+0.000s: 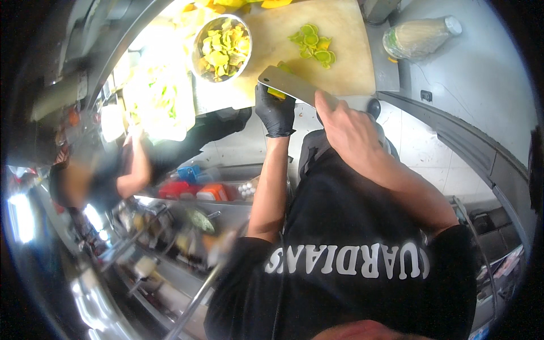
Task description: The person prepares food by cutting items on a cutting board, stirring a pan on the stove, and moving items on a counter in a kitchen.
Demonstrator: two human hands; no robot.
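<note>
My right hand (352, 127) is bare and closed round the handle of a broad-bladed kitchen knife (290, 83), whose blade points left. My left hand (276, 113), in a black glove, is just under the blade with its fingers curled. A yellow-green piece of produce (276, 93) shows between those fingers and the knife, partly hidden by the blade. Thin green, curved slices (311, 46) lie in a loose pile on the pale cutting board (345, 25). Left of them a round bowl (194, 54) is full of yellow-green cut pieces (224, 48).
Yellow pieces (276, 3) lie at the board's far edge. A plastic-wrapped bundle (420, 37) rests on the metal surface at right. Another person (99, 175) works at left over a brightly lit tray (178, 136). Behind are red containers (174, 189) and eggs (247, 189).
</note>
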